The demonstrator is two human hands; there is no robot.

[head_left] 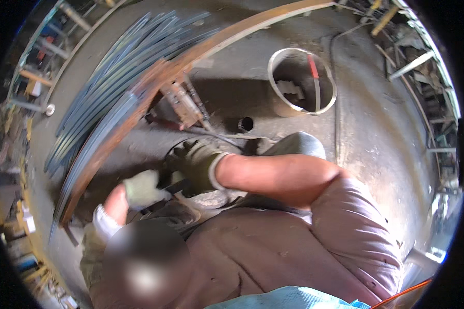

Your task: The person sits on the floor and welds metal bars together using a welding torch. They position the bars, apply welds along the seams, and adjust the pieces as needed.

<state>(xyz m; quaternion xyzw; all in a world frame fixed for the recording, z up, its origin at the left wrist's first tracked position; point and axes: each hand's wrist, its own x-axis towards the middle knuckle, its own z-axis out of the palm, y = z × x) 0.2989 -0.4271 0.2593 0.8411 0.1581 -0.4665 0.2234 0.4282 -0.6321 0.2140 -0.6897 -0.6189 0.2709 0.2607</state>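
Gloved left hand [142,189] beside gloved right hand [200,164], cannot tell either grip's opening or hold, rods [116,77] near left edge of floor [371,134]

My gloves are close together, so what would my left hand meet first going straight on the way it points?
Heading forward and right, your left hand would probably meet your gloved right hand first, though depth in the dark area between them is hard to judge.
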